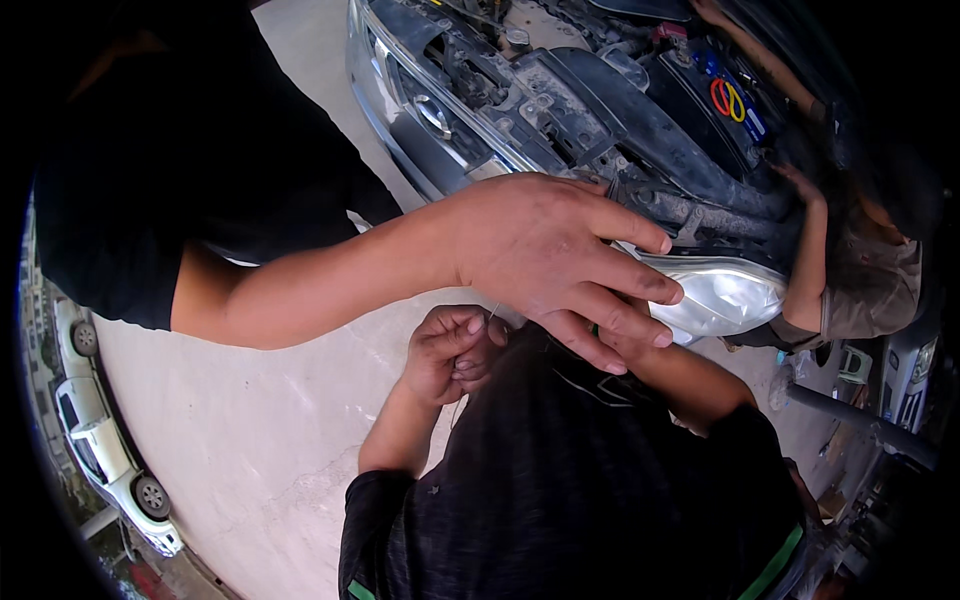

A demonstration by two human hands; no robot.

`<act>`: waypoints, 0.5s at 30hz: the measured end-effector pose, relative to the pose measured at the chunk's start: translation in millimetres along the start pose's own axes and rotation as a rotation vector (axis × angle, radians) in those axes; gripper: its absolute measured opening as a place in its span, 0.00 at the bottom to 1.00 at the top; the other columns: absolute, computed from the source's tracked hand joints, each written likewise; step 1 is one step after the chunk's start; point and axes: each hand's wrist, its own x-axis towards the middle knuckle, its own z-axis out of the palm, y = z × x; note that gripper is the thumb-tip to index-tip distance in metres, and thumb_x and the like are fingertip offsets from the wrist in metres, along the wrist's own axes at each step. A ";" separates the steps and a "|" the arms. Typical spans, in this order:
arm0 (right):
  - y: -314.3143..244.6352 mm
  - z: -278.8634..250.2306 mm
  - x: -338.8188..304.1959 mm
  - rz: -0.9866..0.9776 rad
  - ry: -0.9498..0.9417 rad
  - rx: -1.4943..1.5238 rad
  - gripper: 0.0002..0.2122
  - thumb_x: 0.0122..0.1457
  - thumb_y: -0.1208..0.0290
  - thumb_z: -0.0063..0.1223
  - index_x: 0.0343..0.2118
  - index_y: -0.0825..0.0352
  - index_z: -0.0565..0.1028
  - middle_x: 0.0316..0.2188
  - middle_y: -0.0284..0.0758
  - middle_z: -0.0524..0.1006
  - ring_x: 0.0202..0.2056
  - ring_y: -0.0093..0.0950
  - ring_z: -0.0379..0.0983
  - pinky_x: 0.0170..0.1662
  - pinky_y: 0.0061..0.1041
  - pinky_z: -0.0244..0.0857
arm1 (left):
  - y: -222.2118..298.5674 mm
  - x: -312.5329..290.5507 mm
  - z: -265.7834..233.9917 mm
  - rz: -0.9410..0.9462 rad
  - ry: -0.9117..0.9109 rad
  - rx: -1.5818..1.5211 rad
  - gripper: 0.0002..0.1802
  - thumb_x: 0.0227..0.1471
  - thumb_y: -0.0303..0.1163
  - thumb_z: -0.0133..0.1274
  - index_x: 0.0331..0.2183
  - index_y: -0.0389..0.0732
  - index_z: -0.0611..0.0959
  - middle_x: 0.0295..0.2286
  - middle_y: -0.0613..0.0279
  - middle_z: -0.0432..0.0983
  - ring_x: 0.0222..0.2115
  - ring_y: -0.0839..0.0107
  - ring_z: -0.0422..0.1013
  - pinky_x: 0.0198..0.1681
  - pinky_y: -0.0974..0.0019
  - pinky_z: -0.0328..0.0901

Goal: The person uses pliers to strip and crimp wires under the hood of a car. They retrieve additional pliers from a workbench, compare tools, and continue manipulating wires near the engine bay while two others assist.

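My left hand point(450, 352) is raised in front of my black shirt point(560, 480), fingers curled and thumb pressed to them. From the pinch rises a thin, pale strand point(494, 312), too fine to name for certain. My right forearm point(690, 385) reaches up and inward, but the hand at its end is covered by a co-worker's hand point(560, 250). That co-worker's bare arm crosses from the upper left, with the fingers spread and hanging over my chest. Just beyond those fingers lies the clear headlight point(725, 297) of a car.
The car's uncovered engine bay point(580, 110) fills the upper right, with a battery point(705, 105) topped by red and yellow loops. A second co-worker's arm point(808, 250) reaches into it. A white vehicle point(100, 440) stands at far left on pale concrete ground point(250, 430).
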 end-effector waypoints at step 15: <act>29.2 -64.4 18.7 -0.016 0.138 0.324 0.18 0.58 0.71 0.49 0.49 0.73 0.65 0.39 0.39 0.73 0.39 0.25 0.70 0.43 0.23 0.63 | -7.1 67.5 23.4 0.014 0.208 -0.034 0.14 0.58 0.34 0.44 0.31 0.32 0.75 0.12 0.71 0.54 0.09 0.84 0.48 0.12 0.78 0.44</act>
